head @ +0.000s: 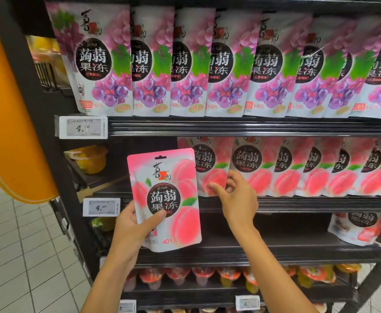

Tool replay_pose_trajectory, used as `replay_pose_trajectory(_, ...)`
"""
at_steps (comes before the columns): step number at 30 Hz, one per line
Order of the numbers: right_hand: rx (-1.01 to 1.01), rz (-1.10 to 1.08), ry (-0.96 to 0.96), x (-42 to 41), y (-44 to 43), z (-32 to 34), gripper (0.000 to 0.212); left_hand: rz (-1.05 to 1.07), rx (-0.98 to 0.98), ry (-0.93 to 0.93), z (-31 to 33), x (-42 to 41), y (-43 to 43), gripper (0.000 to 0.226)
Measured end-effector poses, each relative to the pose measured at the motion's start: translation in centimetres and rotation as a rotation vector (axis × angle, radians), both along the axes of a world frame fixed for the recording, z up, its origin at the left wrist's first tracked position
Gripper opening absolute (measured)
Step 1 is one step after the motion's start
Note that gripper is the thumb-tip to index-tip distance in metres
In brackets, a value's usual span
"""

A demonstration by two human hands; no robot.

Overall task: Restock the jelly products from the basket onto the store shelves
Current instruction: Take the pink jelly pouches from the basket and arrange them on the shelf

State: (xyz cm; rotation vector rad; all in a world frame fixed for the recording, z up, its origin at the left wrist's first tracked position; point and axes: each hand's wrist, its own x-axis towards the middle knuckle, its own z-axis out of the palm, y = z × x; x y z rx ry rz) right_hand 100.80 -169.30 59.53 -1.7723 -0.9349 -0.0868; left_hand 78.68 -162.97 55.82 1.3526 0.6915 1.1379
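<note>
Head view only; the basket isn't in frame, so remaining stock can't be counted.

Progress:
- Top shelf: grape jelly pouches (207,64) run the full width, faced up. Looks done.
- Middle shelf (320,203): the peach pouch row (297,168) fills it from the centre to the right edge. There's an open gap (139,143) at the left end, next to the side panel. Judging by that, peach restock is mid-way, with at least this slot left to fill.
- Shelf below: mostly bare, one strawberry pouch (356,229) lying at the far right. Probably needs stock, but I can't confirm it's part of this job.
- Bottom: jelly cups (185,276) present.

Item in hand:
- The peach jelly pouch (164,199) is in front of the middle shelf's left end, off the shelf, not yet placed.
- The left hand (133,224) grasps its lower left, thumb across the front, fingers behind.
- Long axis near vertical, top leaning slightly left. Hang-hole end up, printed face toward the camera, same facing as the row.

Right hand (234,195): fingers loosely curled, fingertips on the lower front of the leftmost pouch in the row. Can't tell whether it's pinching it or just touching.

Price tag (101,207) sits at the shelf's left edge.
</note>
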Motion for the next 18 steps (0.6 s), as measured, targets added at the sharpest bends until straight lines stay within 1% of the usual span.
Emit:
replay_pose_trajectory(5,0.015,0.000,-0.003,0.2,0.0,-0.3,0.037,-0.004,0.000,0.006,0.2,0.2,0.0,0.054)
replay_pose_trajectory(10,0.025,0.010,0.019,1.0,-0.7,-0.5,0.037,-0.027,-0.007,-0.003,0.3,0.6,-0.2,0.057)
replay_pose_trajectory(14,0.098,0.034,0.092,1.4,-1.0,-0.3,0.046,-0.038,-0.003,0.003,0.4,1.1,-0.2,0.055)
replay_pose_trajectory(18,0.179,0.007,0.121,1.6,-1.1,-0.4,0.044,-0.055,-0.004,0.007,0.7,1.6,-0.3,0.050)
